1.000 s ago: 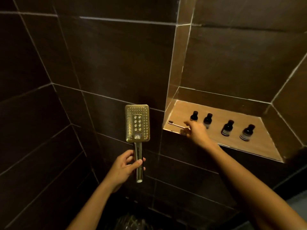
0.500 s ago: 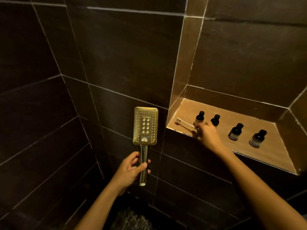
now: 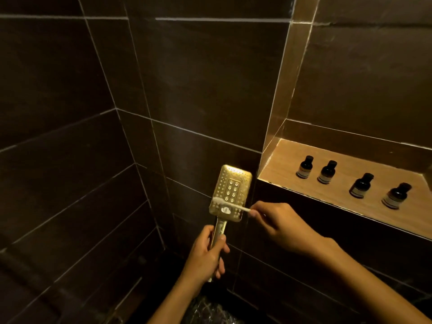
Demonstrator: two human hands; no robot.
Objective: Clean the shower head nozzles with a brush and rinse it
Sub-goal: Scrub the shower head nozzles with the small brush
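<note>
A gold rectangular shower head (image 3: 232,185) stands upright in front of the dark tiled wall, its nozzle face turned to me. My left hand (image 3: 207,256) grips its handle from below. My right hand (image 3: 284,226) pinches the end of a white toothbrush (image 3: 230,205). The brush lies across the lower part of the nozzle face, its bristle end at the left edge of the head. No water is running.
A lit wall niche (image 3: 280,181) opens to the right, with several small dark bottles (image 3: 327,171) standing on its shelf. Dark tiled walls (image 3: 93,160) meet in a corner on the left. Something dark and glossy (image 3: 208,312) lies low between my arms.
My right hand has taken the toothbrush from the niche shelf and brought it down and left onto the shower head's face. The left hand holds the head a little tilted.
</note>
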